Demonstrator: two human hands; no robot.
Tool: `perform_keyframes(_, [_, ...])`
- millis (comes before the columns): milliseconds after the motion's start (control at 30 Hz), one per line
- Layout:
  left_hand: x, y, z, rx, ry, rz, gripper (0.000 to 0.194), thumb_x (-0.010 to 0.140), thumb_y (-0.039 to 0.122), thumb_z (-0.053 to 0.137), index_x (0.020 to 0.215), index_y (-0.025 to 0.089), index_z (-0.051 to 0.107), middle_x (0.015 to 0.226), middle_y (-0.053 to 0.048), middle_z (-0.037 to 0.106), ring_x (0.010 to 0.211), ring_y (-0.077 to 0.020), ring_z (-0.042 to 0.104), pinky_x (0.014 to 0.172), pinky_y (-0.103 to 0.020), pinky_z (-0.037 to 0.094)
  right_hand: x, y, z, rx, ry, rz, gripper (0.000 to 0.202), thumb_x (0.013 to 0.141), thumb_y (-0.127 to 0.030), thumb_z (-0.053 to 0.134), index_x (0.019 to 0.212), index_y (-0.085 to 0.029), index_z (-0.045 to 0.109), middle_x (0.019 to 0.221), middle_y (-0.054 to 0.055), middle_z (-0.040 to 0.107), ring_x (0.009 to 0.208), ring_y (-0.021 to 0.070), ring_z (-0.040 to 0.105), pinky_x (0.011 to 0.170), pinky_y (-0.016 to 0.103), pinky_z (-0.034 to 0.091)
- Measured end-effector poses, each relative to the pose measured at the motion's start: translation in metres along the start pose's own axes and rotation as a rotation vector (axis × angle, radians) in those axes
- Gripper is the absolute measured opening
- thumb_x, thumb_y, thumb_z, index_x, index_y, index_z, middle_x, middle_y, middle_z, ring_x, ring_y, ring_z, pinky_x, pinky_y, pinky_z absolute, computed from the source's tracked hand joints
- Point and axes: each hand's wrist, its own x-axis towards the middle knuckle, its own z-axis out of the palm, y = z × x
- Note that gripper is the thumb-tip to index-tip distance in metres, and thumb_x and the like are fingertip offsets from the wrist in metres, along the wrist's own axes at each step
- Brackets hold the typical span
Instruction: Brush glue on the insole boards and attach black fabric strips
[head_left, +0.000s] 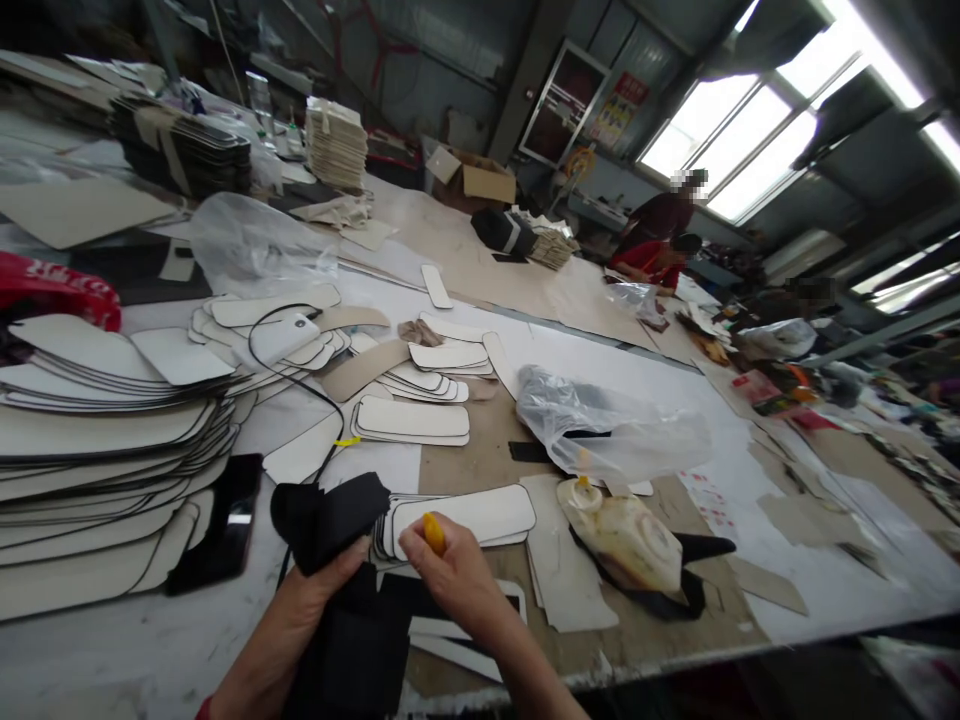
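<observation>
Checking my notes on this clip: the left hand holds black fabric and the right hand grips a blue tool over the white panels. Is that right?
Not quite: the tool in the right hand is yellow, not blue, as the head view shows. The left hand does hold black fabric, over the white panels.

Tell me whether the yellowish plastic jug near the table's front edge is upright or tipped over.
Tipped over. The jug lies on its side on the table, its capped neck pointing left toward the clear plastic bag.
</observation>
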Motion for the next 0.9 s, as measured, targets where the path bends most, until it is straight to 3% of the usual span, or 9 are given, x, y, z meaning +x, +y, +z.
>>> perform_keyframes(100, [-0.004,-0.001,-0.002,-0.001,0.017,-0.093,0.039,0.073,0.028,0.068,0.109,0.017,0.060,0.085,-0.006,0.071,0.074,-0.0209,0.066,0.069,-0.030,0.055,-0.001,-0.007,0.005,0.053,-0.045,0.003,0.032,0.087,-0.045,0.046,0.072,-0.017,0.050,0.062,-0.004,0.039,0.059,0.0100,0.036,0.055,0.022,0.030])
perform_keyframes(267, [-0.003,-0.007,-0.002,0.065,0.039,-0.068,0.045,0.074,0.036,0.066,0.115,0.018,0.057,0.095,-0.010,0.070,0.079,-0.0253,0.066,0.068,-0.036,0.055,-0.008,-0.015,0.017,0.049,-0.121,0.015,0.022,0.079,-0.038,0.057,0.071,-0.018,0.049,0.064,-0.005,0.042,0.059,0.0096,0.036,0.054,0.021,0.029])
perform_keyframes(400, [0.003,-0.011,-0.005,0.058,0.078,-0.035,0.045,0.074,0.035,0.067,0.114,0.018,0.058,0.096,-0.011,0.069,0.078,-0.0248,0.067,0.069,-0.036,0.055,-0.011,-0.008,0.020,-0.022,-0.049,0.010,0.028,0.077,-0.032,0.056,0.060,-0.019,0.037,0.060,-0.005,0.034,0.058,0.0094,0.031,0.053,0.022,0.026])
perform_keyframes(533, [0.012,-0.017,-0.019,0.016,0.117,0.029,0.046,0.072,0.029,0.069,0.116,0.020,0.057,0.098,-0.010,0.069,0.081,-0.0235,0.067,0.071,-0.035,0.055,-0.013,0.006,0.011,0.042,-0.023,0.063,0.028,0.081,-0.034,0.050,0.061,-0.020,0.037,0.059,-0.005,0.031,0.057,0.0098,0.029,0.051,0.022,0.025])
perform_keyframes(667, [0.013,-0.024,-0.026,0.018,0.102,-0.041,0.045,0.073,0.029,0.068,0.116,0.020,0.058,0.098,-0.010,0.070,0.082,-0.0251,0.067,0.074,-0.038,0.055,-0.015,0.015,0.007,0.088,-0.032,0.071,0.027,0.081,-0.033,0.050,0.060,-0.020,0.038,0.057,-0.005,0.030,0.055,0.0096,0.027,0.051,0.023,0.024])
perform_keyframes(900, [-0.004,-0.018,-0.019,-0.070,0.003,-0.126,0.044,0.071,0.022,0.069,0.113,0.017,0.060,0.100,-0.011,0.069,0.086,-0.0270,0.066,0.078,-0.038,0.055,-0.013,0.015,0.009,0.159,0.054,0.103,0.024,0.080,-0.037,0.049,0.064,-0.020,0.042,0.055,-0.006,0.034,0.053,0.0097,0.032,0.051,0.023,0.028])
